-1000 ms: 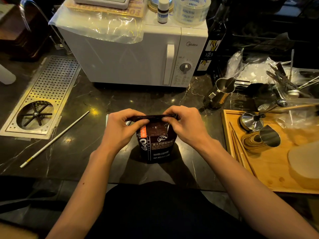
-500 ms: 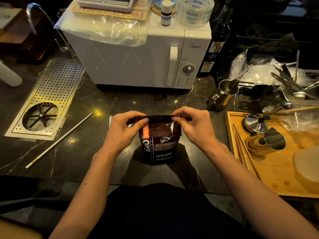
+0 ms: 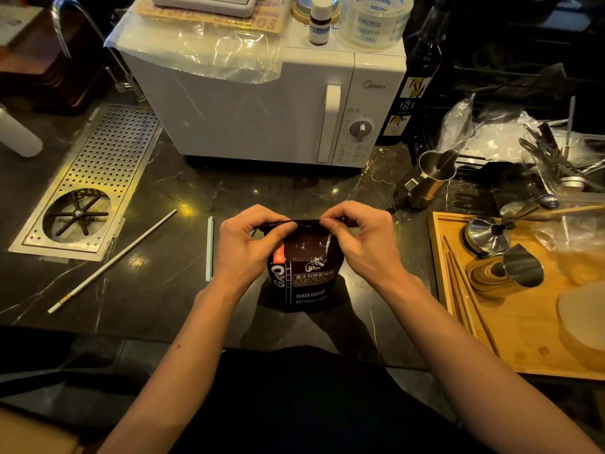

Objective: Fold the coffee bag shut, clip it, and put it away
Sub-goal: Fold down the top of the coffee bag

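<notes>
Dark brown coffee bag point(image 3: 306, 280) (white lettering)

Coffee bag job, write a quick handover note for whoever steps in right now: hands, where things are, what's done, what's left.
Left hand: grip pinching the top edge of the dark upright printed coffee bag at its left end.
Right hand: pinching the same edge at its right end.
The bag stands on the dark marble counter, in front of the white microwave.
A pale green slim clip bar lies on the counter just left of the left hand.
Done: top edge pressed flat.
Left: fold it down, clip it, put the bag away.
</notes>
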Demonstrator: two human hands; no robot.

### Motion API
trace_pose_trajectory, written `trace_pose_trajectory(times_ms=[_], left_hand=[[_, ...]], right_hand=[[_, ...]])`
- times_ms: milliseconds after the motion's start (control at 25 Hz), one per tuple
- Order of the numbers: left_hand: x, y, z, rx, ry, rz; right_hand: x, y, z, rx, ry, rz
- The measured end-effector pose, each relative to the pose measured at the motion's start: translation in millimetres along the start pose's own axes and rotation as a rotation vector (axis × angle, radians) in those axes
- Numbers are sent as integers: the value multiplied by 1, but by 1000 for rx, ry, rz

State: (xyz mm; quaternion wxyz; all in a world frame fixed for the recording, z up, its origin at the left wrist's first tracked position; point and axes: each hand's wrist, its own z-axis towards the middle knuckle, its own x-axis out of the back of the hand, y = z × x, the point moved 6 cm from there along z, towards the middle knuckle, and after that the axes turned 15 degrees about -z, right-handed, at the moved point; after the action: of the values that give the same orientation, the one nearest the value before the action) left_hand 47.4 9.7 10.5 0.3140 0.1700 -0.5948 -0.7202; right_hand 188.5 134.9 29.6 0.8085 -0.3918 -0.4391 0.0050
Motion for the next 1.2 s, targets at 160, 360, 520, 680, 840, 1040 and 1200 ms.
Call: trace_pose_trajectory(times_ms=[160,360,520,680,840,1040,1200], left_hand=[[3,-21,-14,224,207,-291],[2,-28,-21,283,253,-430],[-4,-23,-26,273,236,-434],[-2,-26,-35,324,267,-446],[14,-23,-51,365,405,-544],[62,-2,-70,245,537,-558],[112,7,-88,162,707,-522]], right_hand=[[-7,7,-1,-126,38,80],[-15,22,-14,-317,8,391],[-21,29,-19,-391,-11,466],[-26,23,-19,-408,14,489],[-26,-2,-14,-310,-44,494],[-42,-50,3,-110,-230,527],[-81,-78,7,-36,-411,570]])
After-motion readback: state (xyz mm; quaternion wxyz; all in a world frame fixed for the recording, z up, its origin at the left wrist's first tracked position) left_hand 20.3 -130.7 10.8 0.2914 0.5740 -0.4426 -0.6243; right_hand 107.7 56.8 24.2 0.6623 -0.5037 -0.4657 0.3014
